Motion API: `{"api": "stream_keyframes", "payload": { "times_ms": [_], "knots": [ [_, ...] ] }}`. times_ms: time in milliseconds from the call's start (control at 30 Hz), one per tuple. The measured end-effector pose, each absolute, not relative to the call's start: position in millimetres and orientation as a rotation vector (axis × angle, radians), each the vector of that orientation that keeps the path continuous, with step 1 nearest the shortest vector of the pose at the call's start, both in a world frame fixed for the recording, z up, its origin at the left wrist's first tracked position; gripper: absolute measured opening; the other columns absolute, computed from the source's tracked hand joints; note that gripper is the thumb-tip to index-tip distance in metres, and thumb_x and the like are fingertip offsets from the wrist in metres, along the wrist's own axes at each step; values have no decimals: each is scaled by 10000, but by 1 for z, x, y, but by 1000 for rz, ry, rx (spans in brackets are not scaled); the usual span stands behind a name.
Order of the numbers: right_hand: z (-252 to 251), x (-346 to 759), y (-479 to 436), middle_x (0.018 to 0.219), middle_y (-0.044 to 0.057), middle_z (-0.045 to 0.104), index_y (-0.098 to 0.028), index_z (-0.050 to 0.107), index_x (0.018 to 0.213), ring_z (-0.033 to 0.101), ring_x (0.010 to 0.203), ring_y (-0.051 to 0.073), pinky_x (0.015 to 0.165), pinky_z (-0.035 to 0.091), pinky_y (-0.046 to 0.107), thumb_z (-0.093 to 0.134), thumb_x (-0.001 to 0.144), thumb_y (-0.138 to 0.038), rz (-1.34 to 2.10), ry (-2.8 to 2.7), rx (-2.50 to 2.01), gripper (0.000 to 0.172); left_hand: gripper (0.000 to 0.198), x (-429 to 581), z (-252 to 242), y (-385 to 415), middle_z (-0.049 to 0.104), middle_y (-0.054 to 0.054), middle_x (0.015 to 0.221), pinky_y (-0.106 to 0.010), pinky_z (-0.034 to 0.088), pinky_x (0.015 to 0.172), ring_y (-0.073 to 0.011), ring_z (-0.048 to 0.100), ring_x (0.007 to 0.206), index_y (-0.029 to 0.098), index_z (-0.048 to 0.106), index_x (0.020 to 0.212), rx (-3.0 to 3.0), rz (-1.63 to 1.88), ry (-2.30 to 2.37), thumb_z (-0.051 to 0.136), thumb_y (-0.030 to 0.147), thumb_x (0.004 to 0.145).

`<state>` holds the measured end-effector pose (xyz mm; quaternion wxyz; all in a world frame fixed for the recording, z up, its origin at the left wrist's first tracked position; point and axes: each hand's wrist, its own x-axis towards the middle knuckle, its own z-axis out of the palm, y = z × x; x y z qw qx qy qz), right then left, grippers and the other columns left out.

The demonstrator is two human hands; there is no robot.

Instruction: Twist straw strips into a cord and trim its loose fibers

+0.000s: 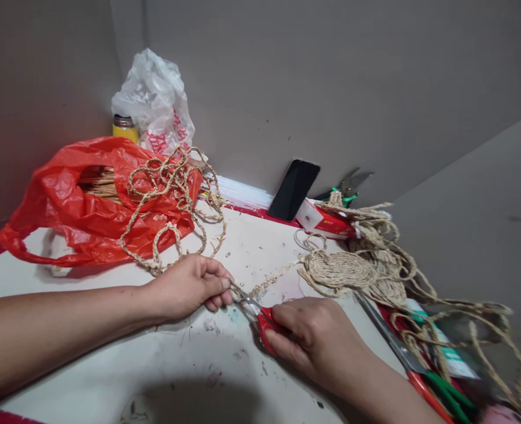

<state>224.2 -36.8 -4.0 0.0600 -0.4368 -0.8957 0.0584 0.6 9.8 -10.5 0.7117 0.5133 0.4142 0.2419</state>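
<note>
My left hand (198,285) is closed in a pinch on a braided straw cord (136,238), which loops away behind it over a red plastic bag (83,218). In my right hand (313,333) is a pair of small scissors (266,330) with red handles. Their blades point left and reach the cord right at my left fingertips; whether the tips touch it I cannot tell. Beyond the blades the braided cord runs right, toward a flat coiled straw piece (339,270) lying on the white table (189,377).
Dry straw (99,182) shows inside the red bag. Behind are a clear plastic bag (156,94), a yellow jar (125,126) and a leaning phone (294,189). At right lie tangled cords (454,309), pliers (352,182) and larger scissors (401,347). Grey walls enclose the table.
</note>
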Motion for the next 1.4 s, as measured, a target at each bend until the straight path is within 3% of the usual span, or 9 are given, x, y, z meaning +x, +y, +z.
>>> {"api": "stream_keyframes", "payload": {
  "times_ms": [433, 700, 933, 1033, 1133, 1233, 1333, 1400],
  "knots": [
    [-16, 228, -28, 458, -67, 325, -193, 341, 514, 301, 418, 62, 450, 225, 204, 528, 803, -258, -26, -2243, -1331, 351, 224, -1, -15, 8, 570, 25, 593, -222, 421, 563, -72, 489, 512, 129, 586, 778, 1102, 622, 881, 677, 315, 694],
    [-23, 229, -19, 492, -64, 264, -204, 334, 517, 268, 449, 78, 430, 243, 204, 523, 842, -350, 292, -1818, -1388, 403, 238, 2, -15, 4, 466, 63, 497, -206, 342, 448, -74, 398, 439, 152, 557, 695, 1266, 659, 999, 617, 382, 708],
    [-26, 231, -16, 521, -43, 355, -181, 448, 552, 321, 492, 94, 456, 285, 215, 560, 809, -507, 609, -1482, -1449, 430, 280, 3, -21, 6, 355, 98, 468, -193, 288, 385, -62, 303, 385, 180, 498, 723, 1169, 783, 922, 592, 443, 726],
    [-28, 231, -15, 466, -58, 368, -175, 492, 597, 330, 430, 82, 424, 289, 208, 574, 787, -567, 825, -1307, -1422, 443, 282, 3, -19, 5, 438, 73, 505, -192, 295, 404, -60, 352, 396, 175, 476, 741, 1172, 832, 879, 580, 437, 753],
    [-26, 226, -16, 448, -32, 489, -151, 602, 817, 465, 406, 113, 404, 338, 204, 563, 774, -621, 1090, -1165, -1412, 474, 270, 1, -15, 0, 579, 7, 636, -196, 335, 459, -71, 421, 472, 166, 484, 793, 1285, 899, 859, 544, 429, 807],
    [-21, 218, -17, 624, 50, 645, -130, 613, 1066, 611, 514, 166, 421, 414, 216, 608, 744, -619, 1267, -1093, -1424, 586, 210, -2, -10, -7, 631, -29, 721, -211, 381, 559, -94, 490, 580, 163, 514, 812, 1539, 962, 866, 475, 361, 872],
    [-17, 214, -18, 855, 100, 692, -148, 635, 1098, 662, 633, 176, 461, 471, 224, 668, 728, -562, 1359, -1036, -1349, 556, 201, -6, -7, -13, 631, -36, 738, -237, 408, 662, -122, 543, 672, 168, 546, 791, 1903, 978, 850, 422, 282, 900],
    [-15, 213, -18, 876, 104, 698, -149, 663, 1066, 668, 694, 173, 523, 508, 229, 685, 731, -530, 1409, -982, -1248, 508, 198, -8, -8, -15, 632, -48, 753, -251, 407, 690, -137, 552, 700, 171, 573, 816, 2171, 961, 801, 408, 241, 899]
  ]
}}
